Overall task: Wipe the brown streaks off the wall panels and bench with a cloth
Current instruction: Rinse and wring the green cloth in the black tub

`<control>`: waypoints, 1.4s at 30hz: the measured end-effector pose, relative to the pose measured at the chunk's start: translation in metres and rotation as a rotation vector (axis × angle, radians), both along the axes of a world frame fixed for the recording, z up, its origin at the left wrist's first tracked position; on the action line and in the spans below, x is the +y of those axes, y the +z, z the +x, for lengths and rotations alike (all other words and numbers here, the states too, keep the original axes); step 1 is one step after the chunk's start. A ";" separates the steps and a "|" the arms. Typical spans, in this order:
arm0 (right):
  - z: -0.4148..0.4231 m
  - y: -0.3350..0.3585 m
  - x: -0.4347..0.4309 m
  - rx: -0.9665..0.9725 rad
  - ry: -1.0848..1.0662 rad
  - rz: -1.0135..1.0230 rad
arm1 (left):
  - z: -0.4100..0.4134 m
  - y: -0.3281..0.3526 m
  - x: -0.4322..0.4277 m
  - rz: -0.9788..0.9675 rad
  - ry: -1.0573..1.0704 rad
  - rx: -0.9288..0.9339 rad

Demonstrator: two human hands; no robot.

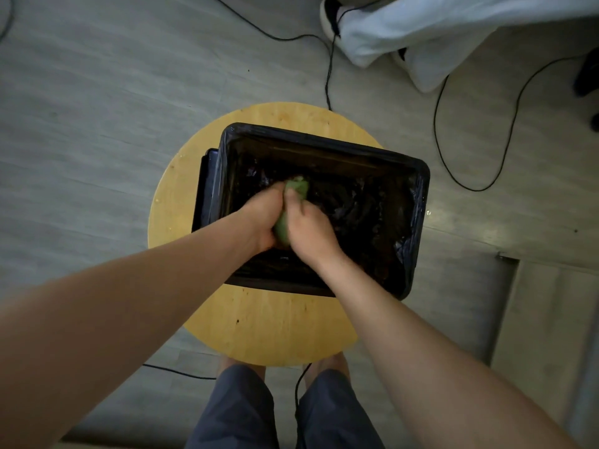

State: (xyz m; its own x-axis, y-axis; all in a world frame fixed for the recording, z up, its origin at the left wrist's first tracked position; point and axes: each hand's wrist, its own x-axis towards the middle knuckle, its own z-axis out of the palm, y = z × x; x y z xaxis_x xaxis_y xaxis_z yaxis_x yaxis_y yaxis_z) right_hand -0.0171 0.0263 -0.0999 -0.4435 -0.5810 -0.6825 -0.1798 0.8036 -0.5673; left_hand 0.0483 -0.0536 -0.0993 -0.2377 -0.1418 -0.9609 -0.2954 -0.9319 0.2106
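Left hand (259,218) and right hand (308,230) are both wrapped round the green cloth (297,188), fingers curled tight, knuckles pressed against each other. I see the cloth bunched into a thick roll between the two palms. One end pokes out above the thumbs and a strip of green shows lower down in the gap between the hands. Whether water is coming out of it I cannot tell from this feed.

I have the hands and the cloth over the open mouth of a black bin (324,144), roughly at its middle. The bin is rectangular and lined with a crinkled black bag (408,247) that folds over the rim. Its inside is too dark for me to make out what lies at the bottom.

The bin stands on a round wooden desk (269,322). From this angle its right end reaches past the desk's edge. A few small dark specks mark the bare wood just below the bin.

Around the desk I see a grey plank floor (97,108) with thin black cables (329,76) looping across it. At the top right stands another person's leg in pale trousers (437,34), with a dark shoe (329,14). At the bottom of the view are the wearer's own legs in dark blue trousers (240,409), just beside the desk's near edge.
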 end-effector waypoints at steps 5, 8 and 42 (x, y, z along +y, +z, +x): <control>0.007 0.030 0.011 0.222 0.174 -0.330 | 0.002 0.002 -0.008 -0.028 -0.044 0.021; 0.001 0.010 0.007 0.491 0.229 -0.254 | 0.001 0.011 0.000 -0.061 -0.067 0.049; -0.044 0.015 0.031 -0.341 -0.271 -0.108 | -0.016 0.017 0.006 -0.015 -0.129 0.066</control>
State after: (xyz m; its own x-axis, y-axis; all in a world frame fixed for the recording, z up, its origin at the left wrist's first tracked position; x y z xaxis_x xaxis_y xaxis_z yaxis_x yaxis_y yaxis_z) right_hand -0.0616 0.0570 -0.0853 -0.3501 -0.5510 -0.7575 0.2406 0.7287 -0.6412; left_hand 0.0319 -0.0479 -0.0822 -0.3180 -0.1201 -0.9405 -0.3977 -0.8836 0.2473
